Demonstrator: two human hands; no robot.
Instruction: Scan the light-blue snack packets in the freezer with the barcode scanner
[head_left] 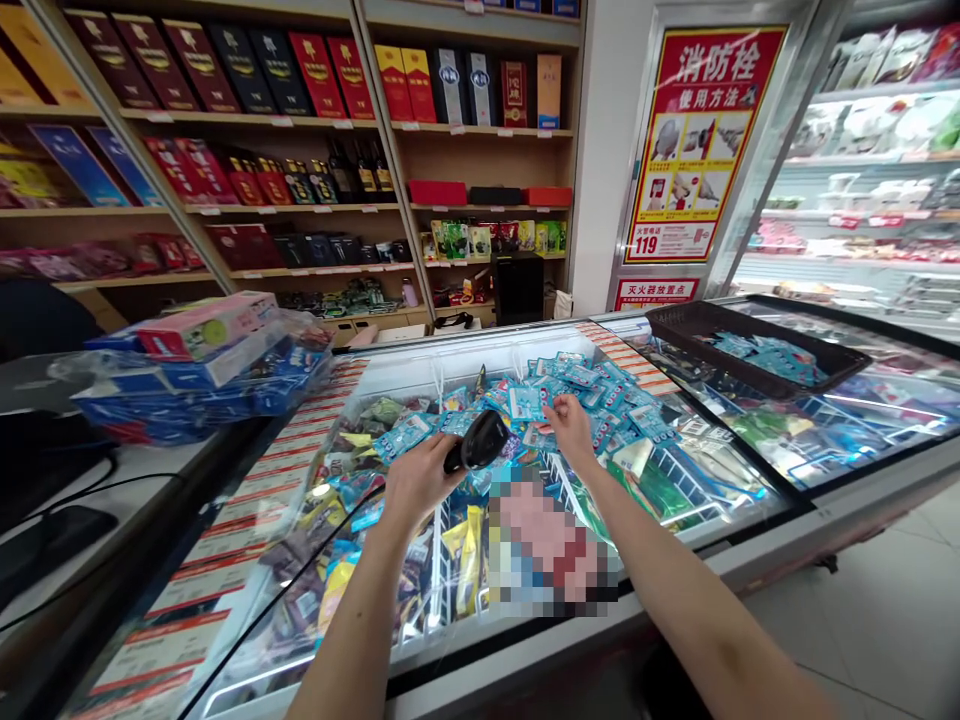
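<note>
My left hand point(426, 470) is wrapped round the handle of a black barcode scanner point(484, 440), its head tilted toward the right. A black cable trails from it down to the lower left. My right hand point(571, 425) pinches the edge of a small blue printed packet point(529, 403), just to the right of the scanner head. Many similar blue packets point(626, 400) lie in a loose heap on the glass top of a chest freezer point(420, 650), around and behind both hands. Through the glass, wrapped frozen goods show in white wire baskets.
Stacked boxes in plastic wrap point(202, 370) stand at the left. A dark brown tray point(757, 345) with more blue packets rests on the right-hand freezer. Price labels point(262, 510) line the freezer's left side. Shelves of boxed goods point(300, 200) and a red sign point(705, 145) stand behind.
</note>
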